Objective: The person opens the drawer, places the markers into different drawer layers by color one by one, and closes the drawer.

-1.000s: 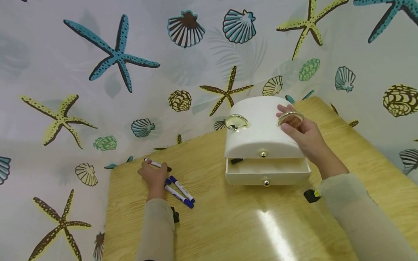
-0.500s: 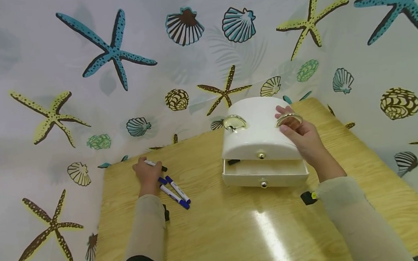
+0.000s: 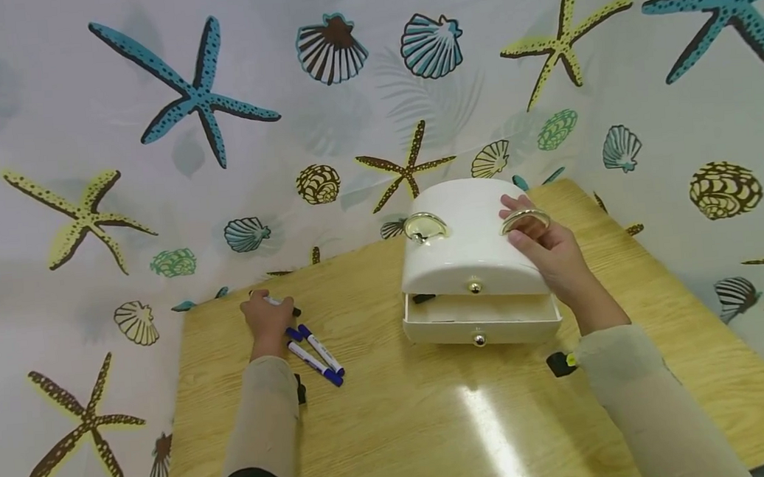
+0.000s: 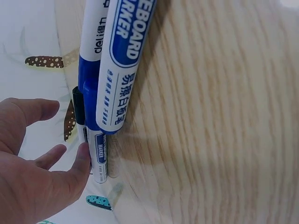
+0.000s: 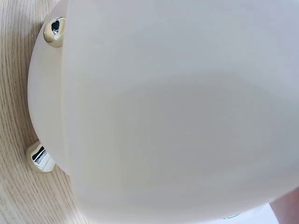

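Note:
My left hand (image 3: 268, 324) is at the far left of the table, over a white marker with a black cap (image 3: 297, 312). In the left wrist view its fingers (image 4: 81, 163) are spread, one fingertip right at the markers. Several blue-and-white whiteboard markers (image 3: 314, 361) lie beside it. The white drawer box (image 3: 470, 254) has a rounded top with two gold handles. My right hand (image 3: 552, 252) grips its right handle (image 3: 525, 219), with fingers behind and thumb in front. The lower drawer (image 3: 445, 332) is pulled out, and a black item (image 3: 423, 298) shows inside.
The wooden table (image 3: 395, 430) carries everything. A patterned sheet (image 3: 347, 123) with starfish and shells hangs close behind its rear edge. Gold knobs (image 5: 41, 157) stick out from the drawer fronts. A small black piece (image 3: 560, 363) shows near my right sleeve.
The head view has shifted a little, so the scene sits further left. My left hand covers slightly more of the black-capped marker. My right hand stays at the handle.

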The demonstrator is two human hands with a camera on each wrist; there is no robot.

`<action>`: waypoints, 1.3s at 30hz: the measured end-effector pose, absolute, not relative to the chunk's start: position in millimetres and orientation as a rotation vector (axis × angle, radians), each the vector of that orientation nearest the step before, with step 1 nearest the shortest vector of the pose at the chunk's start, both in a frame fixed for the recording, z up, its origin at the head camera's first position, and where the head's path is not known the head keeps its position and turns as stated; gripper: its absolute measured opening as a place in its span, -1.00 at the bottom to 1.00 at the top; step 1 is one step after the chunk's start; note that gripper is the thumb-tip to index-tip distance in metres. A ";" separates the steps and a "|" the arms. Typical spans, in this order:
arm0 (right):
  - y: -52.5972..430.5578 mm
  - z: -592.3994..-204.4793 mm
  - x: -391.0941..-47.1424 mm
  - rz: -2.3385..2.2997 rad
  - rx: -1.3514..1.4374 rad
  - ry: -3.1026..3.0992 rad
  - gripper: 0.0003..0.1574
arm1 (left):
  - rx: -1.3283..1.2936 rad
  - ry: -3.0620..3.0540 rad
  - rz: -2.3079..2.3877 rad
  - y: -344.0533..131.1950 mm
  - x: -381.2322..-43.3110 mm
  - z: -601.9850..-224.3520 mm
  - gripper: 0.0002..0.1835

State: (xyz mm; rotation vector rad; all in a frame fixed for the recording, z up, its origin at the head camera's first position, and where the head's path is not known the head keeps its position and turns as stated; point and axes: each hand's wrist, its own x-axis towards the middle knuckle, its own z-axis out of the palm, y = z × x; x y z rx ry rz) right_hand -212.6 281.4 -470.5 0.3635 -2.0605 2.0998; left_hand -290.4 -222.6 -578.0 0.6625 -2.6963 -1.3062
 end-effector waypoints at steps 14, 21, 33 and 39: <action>276.0 -468.9 -216.4 2.062 0.362 -2.098 -0.79 | 0.661 -2.745 -1.335 -227.0 -290.3 -576.8 -0.25; 272.7 -465.8 -215.0 2.084 0.421 -2.049 -0.79 | 0.688 -2.760 -1.305 -239.3 -295.4 -579.0 -0.27; 279.1 -464.0 -216.7 1.977 0.357 -2.181 -0.79 | 0.737 -2.850 -1.370 -233.8 -296.6 -575.9 -0.21; 282.5 -470.6 -214.1 2.014 0.365 -2.134 -0.76 | 0.641 -2.832 -1.410 -221.2 -296.3 -563.7 -0.20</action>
